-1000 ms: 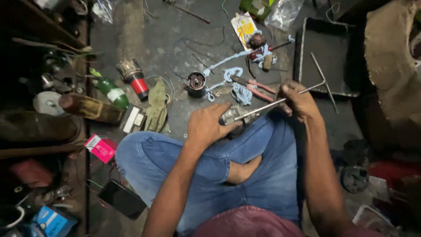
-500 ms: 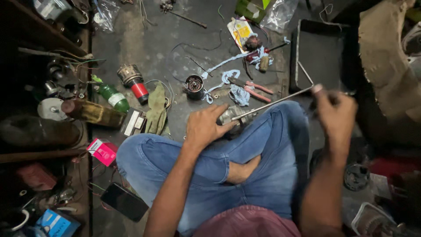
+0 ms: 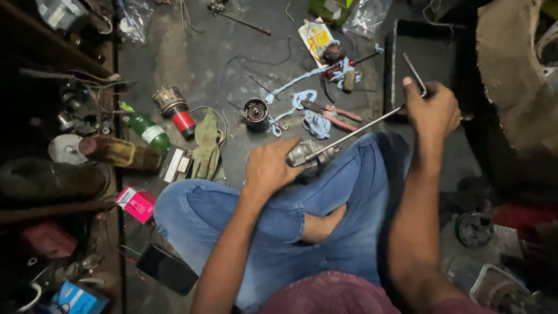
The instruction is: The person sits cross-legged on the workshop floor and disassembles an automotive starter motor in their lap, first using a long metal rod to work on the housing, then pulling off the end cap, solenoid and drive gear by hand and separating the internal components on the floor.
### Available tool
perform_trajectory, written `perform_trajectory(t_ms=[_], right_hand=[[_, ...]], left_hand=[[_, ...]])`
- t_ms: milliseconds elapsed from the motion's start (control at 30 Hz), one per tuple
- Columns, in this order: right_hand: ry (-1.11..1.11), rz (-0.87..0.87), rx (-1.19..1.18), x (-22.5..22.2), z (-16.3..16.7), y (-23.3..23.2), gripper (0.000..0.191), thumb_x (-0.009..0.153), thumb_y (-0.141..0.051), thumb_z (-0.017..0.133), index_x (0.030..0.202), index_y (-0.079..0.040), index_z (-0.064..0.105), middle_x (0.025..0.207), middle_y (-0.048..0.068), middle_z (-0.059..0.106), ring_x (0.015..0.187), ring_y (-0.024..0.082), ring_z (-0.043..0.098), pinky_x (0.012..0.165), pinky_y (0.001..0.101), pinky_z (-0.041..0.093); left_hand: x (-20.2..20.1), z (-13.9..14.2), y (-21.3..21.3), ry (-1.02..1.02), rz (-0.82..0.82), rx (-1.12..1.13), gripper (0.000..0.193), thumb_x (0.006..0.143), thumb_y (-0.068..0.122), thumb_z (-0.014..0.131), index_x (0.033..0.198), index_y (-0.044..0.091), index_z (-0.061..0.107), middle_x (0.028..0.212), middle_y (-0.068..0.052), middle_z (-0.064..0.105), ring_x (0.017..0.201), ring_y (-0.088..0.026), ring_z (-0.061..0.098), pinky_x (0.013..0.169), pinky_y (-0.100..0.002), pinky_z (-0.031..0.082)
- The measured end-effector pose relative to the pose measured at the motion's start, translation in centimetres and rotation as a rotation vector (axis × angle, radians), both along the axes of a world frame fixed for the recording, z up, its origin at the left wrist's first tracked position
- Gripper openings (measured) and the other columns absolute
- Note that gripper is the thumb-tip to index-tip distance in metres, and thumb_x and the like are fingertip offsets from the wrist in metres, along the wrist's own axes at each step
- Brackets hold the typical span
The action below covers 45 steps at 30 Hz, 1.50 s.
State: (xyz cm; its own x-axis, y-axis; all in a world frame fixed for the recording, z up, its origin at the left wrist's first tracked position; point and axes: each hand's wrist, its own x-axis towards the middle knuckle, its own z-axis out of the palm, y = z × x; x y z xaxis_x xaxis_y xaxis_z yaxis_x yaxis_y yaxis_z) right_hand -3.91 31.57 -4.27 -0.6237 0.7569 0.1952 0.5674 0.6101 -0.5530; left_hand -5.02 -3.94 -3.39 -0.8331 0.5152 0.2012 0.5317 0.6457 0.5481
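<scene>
I sit cross-legged in blue jeans on a dark workshop floor. My left hand (image 3: 268,167) presses a small grey metal motor part (image 3: 303,154) against my knee. My right hand (image 3: 433,110) grips the crossbar of a long T-handle wrench (image 3: 360,125), whose shaft runs down-left into the metal part. Just beyond my knee lie red-handled pliers (image 3: 334,113) and a round black motor core (image 3: 255,112).
A green bottle (image 3: 146,129), a red-capped cylinder (image 3: 176,110), a green glove (image 3: 206,145) and a pink box (image 3: 138,203) lie left. A black phone (image 3: 167,268) rests near my thigh. A dark tray (image 3: 427,58) stands at upper right, and blue cord (image 3: 302,104) and wires litter the floor.
My right hand has swung the T-handle's crossbar round and moved up and right with it. The left hand has stayed on the metal part.
</scene>
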Motion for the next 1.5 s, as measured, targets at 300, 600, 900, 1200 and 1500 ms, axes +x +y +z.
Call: perform_trajectory(t_ms=[300, 600, 900, 1200, 1500], right_hand=[[0.605, 0.022, -0.339, -0.5, -5.5, 1.1, 0.034, 0.093, -0.029, 0.086, 0.083, -0.003, 0.068, 0.073, 0.000, 0.060, 0.070, 0.013, 0.052, 0.067, 0.0326, 0.044], [1.308, -0.069, -0.793, -3.7, -6.7, -2.7, 0.043, 0.102, -0.038, 0.068, 0.117, 0.002, 0.064, 0.109, 0.004, 0.070, 0.096, 0.012, 0.066, 0.092, 0.0278, 0.056], [1.200, 0.373, -2.192, -3.4, -9.5, -3.2, 0.029, 0.110, -0.024, 0.060, 0.085, -0.011, 0.055, 0.068, 0.003, 0.054, 0.055, 0.018, 0.051, 0.061, 0.0391, 0.048], [1.049, 0.162, -1.582, -0.8, -4.5, -6.3, 0.025, 0.083, -0.027, 0.053, 0.086, -0.003, 0.059, 0.087, 0.019, 0.066, 0.081, 0.036, 0.065, 0.077, 0.0518, 0.055], [0.246, 0.509, -1.285, 1.4, -2.2, -5.1, 0.038, 0.092, -0.019, 0.066, 0.127, -0.004, 0.063, 0.044, -0.004, 0.035, 0.032, 0.008, 0.030, 0.035, 0.0259, 0.027]], left_hand=[[-0.2, 0.0, 0.0, -0.041, -0.008, -0.006, 0.059, 0.066, 0.039, 0.088, 0.118, 0.015, 0.075, 0.109, -0.010, 0.076, 0.089, -0.034, 0.073, 0.073, -0.048, 0.057], [-0.3, -0.3, 0.1, -0.042, -0.018, -0.016, 0.059, 0.063, 0.035, 0.087, 0.119, 0.018, 0.075, 0.105, -0.011, 0.077, 0.092, -0.034, 0.073, 0.078, -0.048, 0.057], [-0.4, -0.3, 0.1, -0.120, 0.026, -0.026, 0.058, 0.066, 0.038, 0.088, 0.118, 0.017, 0.074, 0.101, -0.012, 0.076, 0.092, -0.034, 0.073, 0.077, -0.047, 0.057], [-0.2, -0.2, -0.1, -0.009, 0.007, 0.025, 0.059, 0.068, 0.044, 0.086, 0.118, 0.017, 0.073, 0.104, -0.007, 0.075, 0.091, -0.032, 0.073, 0.075, -0.046, 0.057], [-0.1, 0.2, -0.4, -0.025, 0.006, 0.051, 0.067, 0.068, 0.060, 0.084, 0.117, 0.015, 0.074, 0.105, -0.007, 0.076, 0.090, -0.031, 0.073, 0.073, -0.045, 0.057]])
